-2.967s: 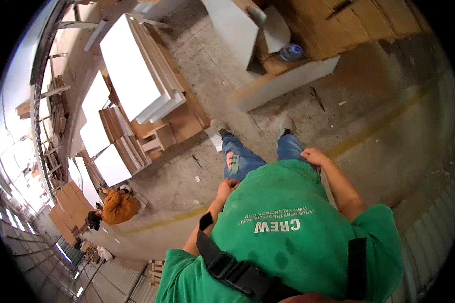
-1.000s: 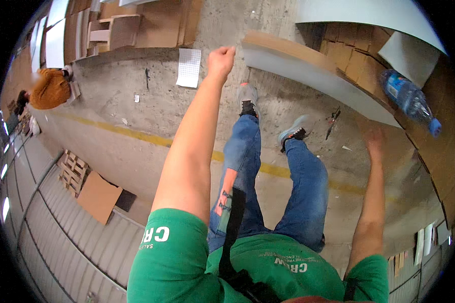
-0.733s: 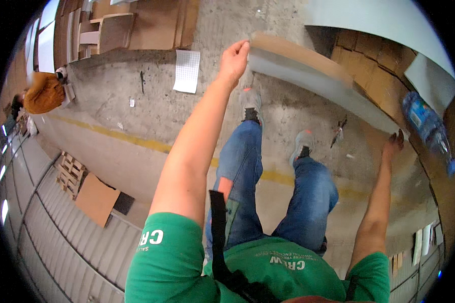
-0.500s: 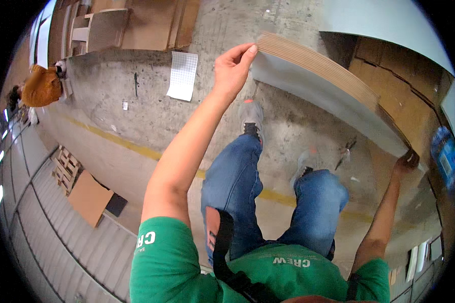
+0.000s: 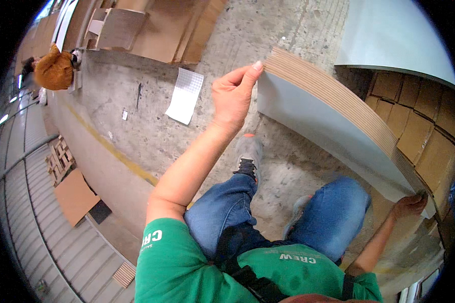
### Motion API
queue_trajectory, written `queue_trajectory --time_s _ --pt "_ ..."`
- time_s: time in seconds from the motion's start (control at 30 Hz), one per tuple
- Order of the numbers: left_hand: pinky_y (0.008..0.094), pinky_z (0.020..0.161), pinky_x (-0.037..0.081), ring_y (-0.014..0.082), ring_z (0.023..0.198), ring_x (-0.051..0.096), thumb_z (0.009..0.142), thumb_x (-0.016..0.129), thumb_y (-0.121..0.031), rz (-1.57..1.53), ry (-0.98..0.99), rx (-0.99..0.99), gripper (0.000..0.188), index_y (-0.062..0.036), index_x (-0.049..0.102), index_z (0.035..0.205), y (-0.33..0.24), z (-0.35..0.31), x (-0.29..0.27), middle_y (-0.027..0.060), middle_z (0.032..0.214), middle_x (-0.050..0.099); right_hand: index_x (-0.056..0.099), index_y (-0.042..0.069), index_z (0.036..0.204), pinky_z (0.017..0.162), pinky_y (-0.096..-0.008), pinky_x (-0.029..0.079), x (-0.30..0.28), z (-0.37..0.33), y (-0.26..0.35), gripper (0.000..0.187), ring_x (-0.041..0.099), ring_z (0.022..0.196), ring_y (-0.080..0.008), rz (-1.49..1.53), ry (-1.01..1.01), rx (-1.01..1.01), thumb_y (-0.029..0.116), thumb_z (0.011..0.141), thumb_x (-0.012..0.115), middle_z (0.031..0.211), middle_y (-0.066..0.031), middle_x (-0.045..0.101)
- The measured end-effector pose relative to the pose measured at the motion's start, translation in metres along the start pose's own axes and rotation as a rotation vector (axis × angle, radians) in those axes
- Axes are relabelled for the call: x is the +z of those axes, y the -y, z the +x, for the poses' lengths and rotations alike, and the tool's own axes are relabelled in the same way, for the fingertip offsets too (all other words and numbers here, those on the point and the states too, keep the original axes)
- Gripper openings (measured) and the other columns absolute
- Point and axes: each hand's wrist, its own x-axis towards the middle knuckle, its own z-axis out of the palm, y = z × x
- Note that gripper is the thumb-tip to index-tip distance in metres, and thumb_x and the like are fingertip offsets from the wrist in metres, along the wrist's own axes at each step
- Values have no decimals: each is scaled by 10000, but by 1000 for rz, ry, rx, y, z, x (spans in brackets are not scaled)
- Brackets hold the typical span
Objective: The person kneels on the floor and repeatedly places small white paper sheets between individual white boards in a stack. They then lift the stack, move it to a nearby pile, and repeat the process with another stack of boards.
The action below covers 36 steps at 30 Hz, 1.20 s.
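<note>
A long stack of thin panels (image 5: 333,93), with brown layered edges and a pale grey face, spans the space between my two hands and stands on edge. At its far left corner, my left hand (image 5: 232,96) pinches the upper edge between thumb and fingers. My right hand (image 5: 410,204) is closed round the near right end; its fingertips are partly hidden there. The stack appears bowed, and its lower side is above the concrete floor (image 5: 293,146) in front of my legs.
Several cardboard boxes (image 5: 414,131) stand under a large white panel (image 5: 399,38) at the right. Brown sheets (image 5: 162,30) are stacked at the far left. A white gridded sheet (image 5: 185,96) lies on the floor. A person in an orange top (image 5: 54,69) is at the left.
I have stepped, and my legs have shifted. Both hands and the panel stack sit lower in view. More of the cardboard boxes at the right shows. My hold is unchanged.
</note>
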Motion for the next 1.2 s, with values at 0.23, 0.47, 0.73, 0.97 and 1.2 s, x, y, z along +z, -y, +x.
queue_trajectory --time_s 0.23,0.47,0.73,0.97,1.2 --pt "232 699 415 88 783 541 806 623 -154 -57 -46 40 180 -13 662 911 -4 -5 11 25 840 641 546 -79 999 715 -439 468 -1 4 6 435 576 825 -391 -77 -11 -71 299 937 342 947 -242 580" --pt "231 710 416 98 799 535 809 596 -112 23 -46 185 173 -1 653 930 3 -2 8 24 835 627 540 -76 999 731 -427 481 -1 1 -6 418 576 864 -372 27 14 -46 288 937 345 973 -232 575" --pt "206 674 422 77 717 519 809 600 -105 -52 -18 66 178 -3 641 948 3 5 6 27 820 612 524 -100 1020 763 -424 471 -1 1 0 417 568 901 -376 -44 31 31 266 938 342 987 -251 570" --pt "201 663 397 64 722 502 789 663 -146 -7 -26 77 165 -13 657 887 4 5 10 6 791 603 525 -108 1013 796 -420 451 0 0 -4 424 559 910 -381 -105 80 2 270 937 348 987 -252 568" --pt "208 667 399 68 728 509 777 662 -113 -49 5 88 143 -11 661 878 1 6 10 9 793 609 530 -101 1004 772 -418 451 3 0 -15 460 574 878 -364 1 43 77 308 937 332 963 -238 580"
